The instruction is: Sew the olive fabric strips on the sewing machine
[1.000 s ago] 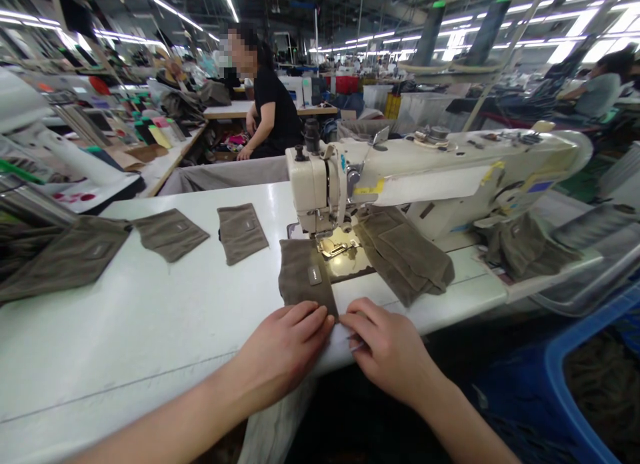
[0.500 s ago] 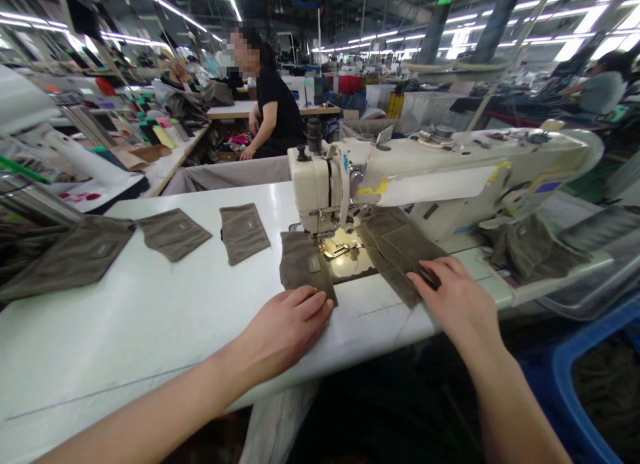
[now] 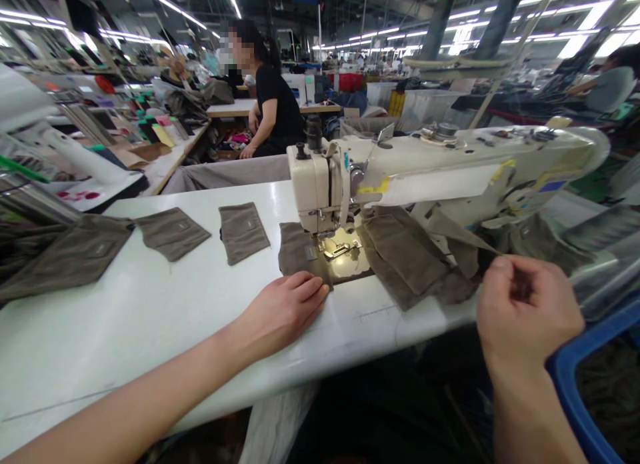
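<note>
- Left hand (image 3: 280, 314): lying flat on the white surface (image 3: 125, 357) in front of the sewing machine (image 3: 320, 184), with its fingers (image 3: 307, 287) extended and unclenched, touching an olive fabric panel (image 3: 295, 251).
- Olive fabric panel: lying just left of the presser foot (image 3: 336, 249).
- Right hand (image 3: 525, 311): raised right of the sewing machine, with its fingers (image 3: 500, 271) clenched and pinching the pointed end of a lifted olive fabric piece (image 3: 463, 261).
- Two olive fabric squares (image 3: 243, 232): lying flat left of the sewing machine.

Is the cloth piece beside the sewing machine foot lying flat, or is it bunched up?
Flat: the cloth piece lies smooth on the table, and the left hand rests at its near edge.
</note>
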{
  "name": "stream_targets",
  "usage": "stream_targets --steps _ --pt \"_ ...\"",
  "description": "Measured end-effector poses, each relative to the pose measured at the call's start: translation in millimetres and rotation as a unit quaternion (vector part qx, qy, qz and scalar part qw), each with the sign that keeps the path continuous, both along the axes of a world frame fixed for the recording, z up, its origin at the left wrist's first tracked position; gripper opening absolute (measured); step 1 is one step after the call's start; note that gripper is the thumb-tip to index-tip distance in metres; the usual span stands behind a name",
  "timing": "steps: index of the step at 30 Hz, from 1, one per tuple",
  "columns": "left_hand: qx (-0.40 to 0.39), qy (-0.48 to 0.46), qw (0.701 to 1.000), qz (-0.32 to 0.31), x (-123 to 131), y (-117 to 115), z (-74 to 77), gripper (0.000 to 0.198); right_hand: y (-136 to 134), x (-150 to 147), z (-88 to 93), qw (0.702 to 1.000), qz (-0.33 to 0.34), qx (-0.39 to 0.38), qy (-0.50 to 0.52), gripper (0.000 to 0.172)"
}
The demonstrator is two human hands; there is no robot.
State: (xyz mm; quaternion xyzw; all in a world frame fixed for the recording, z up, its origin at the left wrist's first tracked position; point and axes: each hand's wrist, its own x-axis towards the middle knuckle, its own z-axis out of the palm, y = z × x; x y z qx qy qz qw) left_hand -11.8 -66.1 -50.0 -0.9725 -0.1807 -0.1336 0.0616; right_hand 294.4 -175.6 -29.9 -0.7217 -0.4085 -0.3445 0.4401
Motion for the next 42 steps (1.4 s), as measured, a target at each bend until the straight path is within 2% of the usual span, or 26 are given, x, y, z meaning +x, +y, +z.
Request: stream_targets --steps 3,8,15,42 --pt "0.017 0.017 1.000 -0.012 0.0 5.0 1.7 0.033 -6.3 1.0 3.1 0.998 -0.034 0.025 0.045 0.027" --pt "0.004 0.017 1.000 -0.005 0.6 12.4 3.9 0.032 -10.6 4.3 -1.0 0.996 -0.036 -0.034 0.080 0.028" --pt "-0.009 0.002 1.000 -0.005 0.5 23.0 3.4 0.032 -15.6 3.9 -6.3 0.993 -0.040 -0.032 0.104 0.026" --pt "-0.010 0.029 0.999 0.028 3.8 62.1 6.2 0.036 -16.3 3.2 -7.1 0.994 -0.030 -0.032 0.096 0.029"
